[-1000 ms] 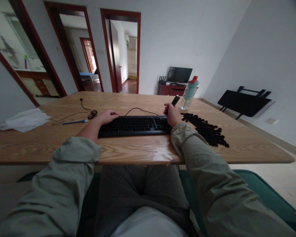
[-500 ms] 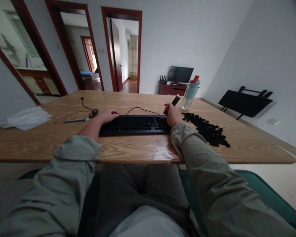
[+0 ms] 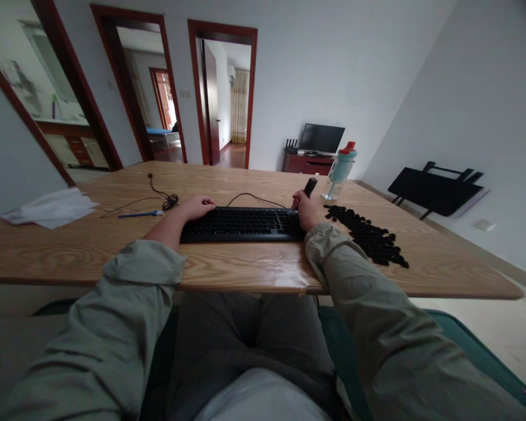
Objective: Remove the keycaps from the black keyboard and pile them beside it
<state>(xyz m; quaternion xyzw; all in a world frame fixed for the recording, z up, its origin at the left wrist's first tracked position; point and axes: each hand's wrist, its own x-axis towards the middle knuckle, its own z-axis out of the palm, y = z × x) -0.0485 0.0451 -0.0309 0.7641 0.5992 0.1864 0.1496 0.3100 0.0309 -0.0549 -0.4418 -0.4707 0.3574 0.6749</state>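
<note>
Black and stubby, a handheld tool [image 3: 310,186] pokes up out of the right hand [image 3: 305,211], whose fingers are closed around it at the right end of a black keyboard [image 3: 249,224]. The left hand [image 3: 196,207] lies at the keyboard's far left corner, fingers loosely curled — whether it grips or only rests there I cannot tell. The keyboard lies flat between the hands on a wood-grained table [image 3: 245,266], near its front edge, with a thin cable [image 3: 254,195] curving off behind. Just right of the right hand spreads a patch of small black pieces [image 3: 370,234]; beyond stands a clear bottle [image 3: 338,175] with a red and teal top. Left of the left hand lie a blue-handled brush [image 3: 138,214], a bundled black cord [image 3: 170,202] and, farther out, thin white sheets [image 3: 52,207]
</note>
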